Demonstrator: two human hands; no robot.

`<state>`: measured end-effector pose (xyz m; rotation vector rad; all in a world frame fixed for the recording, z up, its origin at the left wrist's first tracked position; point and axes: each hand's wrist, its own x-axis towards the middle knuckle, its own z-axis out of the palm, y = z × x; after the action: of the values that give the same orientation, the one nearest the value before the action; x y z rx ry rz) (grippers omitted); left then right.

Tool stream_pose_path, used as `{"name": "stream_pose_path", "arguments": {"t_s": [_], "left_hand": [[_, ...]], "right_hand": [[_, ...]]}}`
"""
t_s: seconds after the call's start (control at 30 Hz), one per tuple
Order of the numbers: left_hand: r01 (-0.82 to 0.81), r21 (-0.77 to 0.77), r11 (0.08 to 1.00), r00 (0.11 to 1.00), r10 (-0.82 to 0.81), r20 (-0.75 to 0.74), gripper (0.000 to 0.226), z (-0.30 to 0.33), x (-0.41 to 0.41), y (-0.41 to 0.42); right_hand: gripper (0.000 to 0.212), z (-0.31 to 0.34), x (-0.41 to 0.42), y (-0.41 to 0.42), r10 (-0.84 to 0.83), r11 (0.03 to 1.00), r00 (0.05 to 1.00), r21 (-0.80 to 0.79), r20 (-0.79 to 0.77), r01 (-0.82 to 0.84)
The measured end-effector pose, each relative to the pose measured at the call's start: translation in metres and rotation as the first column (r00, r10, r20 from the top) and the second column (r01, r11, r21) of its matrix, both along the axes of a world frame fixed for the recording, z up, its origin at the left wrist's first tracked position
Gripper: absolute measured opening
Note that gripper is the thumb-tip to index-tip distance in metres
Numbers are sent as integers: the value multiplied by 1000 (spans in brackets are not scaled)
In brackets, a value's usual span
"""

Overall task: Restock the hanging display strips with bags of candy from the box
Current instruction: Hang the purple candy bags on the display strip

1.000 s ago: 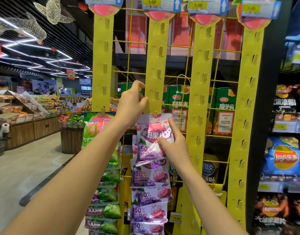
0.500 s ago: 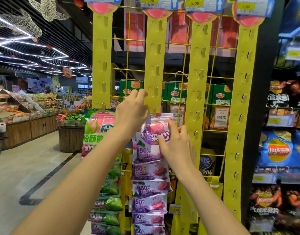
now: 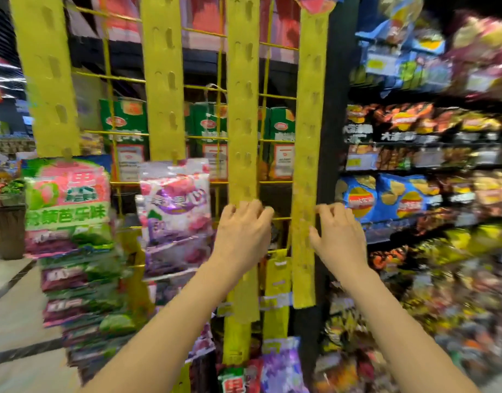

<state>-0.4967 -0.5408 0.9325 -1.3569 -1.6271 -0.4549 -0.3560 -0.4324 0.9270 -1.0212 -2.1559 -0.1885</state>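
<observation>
So, left to right from your fingers: well off to the left of your left hand (image 3: 244,234) hangs the green-and-pink candy bag (image 3: 68,194), topping a full strip. Closer in, just left of those fingers, the purple candy bag (image 3: 174,205) hangs from the second strip (image 3: 163,80). These bags look light, soft and crinkly, probably a bit slick, so I'd pinch them at the flat top seal near the hang hole rather than squeeze the middle.

Your left hand sits in front of the third strip (image 3: 242,109), fingers loosely curled, nothing in them. Whether the tips actually touch the strip is too blurry to call. Your right hand (image 3: 339,236) is just right of the fourth strip (image 3: 309,137), fingers curled near its edge, also holding no bag. Both forearms reach up and forward, palms away from you. Both strips are bare above your fingertips. The box isn't in view.
</observation>
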Motion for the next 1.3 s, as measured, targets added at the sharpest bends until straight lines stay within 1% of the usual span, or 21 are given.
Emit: {"name": "stream_pose_path", "arguments": {"t_s": [0.07, 0.17, 0.23, 0.3, 0.4, 0.47, 0.53, 0.6, 0.7, 0.77, 0.87, 0.97, 1.03, 1.13, 1.2, 1.3], "left_hand": [[50, -60, 997, 998, -48, 30, 12, -24, 22, 21], [119, -174, 977, 990, -105, 91, 28, -57, 57, 55], [164, -237, 957, 982, -136, 129, 29, -74, 82, 75], [219, -288, 932, 971, -178, 162, 29, -87, 110, 93], [286, -363, 887, 952, -218, 216, 30, -104, 150, 118], [338, -430, 837, 930, -226, 292, 31, -116, 176, 134], [348, -494, 797, 927, -212, 310, 34, -129, 203, 155], [339, -545, 767, 931, -190, 312, 37, -139, 230, 172], [352, -602, 717, 922, -155, 354, 40, -155, 271, 198], [361, -627, 690, 916, -135, 379, 36, -168, 298, 214], [361, -669, 650, 913, -101, 395, 34, -188, 336, 236], [349, -710, 612, 917, -69, 392, 37, -208, 368, 253], [347, -735, 583, 916, -43, 398, 35, -220, 386, 261], [335, -791, 512, 920, 2, 391, 35, -240, 408, 275], [327, -816, 477, 923, 22, 383, 37, -254, 419, 285], [316, -845, 432, 927, 50, 372, 41, -273, 430, 301]], "right_hand": [[39, -24, 28, 17, -78, 996, 991, -36, 108, 82], [38, -59, 74, 38, -199, 978, 951, -11, 238, 207], [39, -79, 105, 52, -220, 966, 924, -62, 314, 251], [40, -97, 137, 62, -248, 949, 907, -103, 341, 298], [35, -116, 181, 76, -302, 923, 885, -125, 355, 365], [36, -127, 212, 87, -322, 902, 868, -156, 379, 403], [36, -135, 242, 98, -331, 885, 859, -188, 391, 427], [37, -146, 272, 110, -338, 860, 831, -214, 442, 463], [37, -161, 317, 128, -326, 845, 826, -250, 460, 473], [35, -171, 347, 141, -318, 846, 833, -260, 454, 465], [40, -191, 391, 163, -279, 811, 793, -309, 541, 496], [45, -212, 427, 181, -238, 790, 776, -349, 584, 505], [45, -224, 444, 188, -203, 775, 761, -374, 616, 509], [43, -241, 465, 198, -156, 762, 742, -399, 653, 511], [42, -253, 476, 208, -130, 746, 745, -431, 654, 508], [46, -273, 485, 225, -86, 695, 765, -512, 638, 504]]}}
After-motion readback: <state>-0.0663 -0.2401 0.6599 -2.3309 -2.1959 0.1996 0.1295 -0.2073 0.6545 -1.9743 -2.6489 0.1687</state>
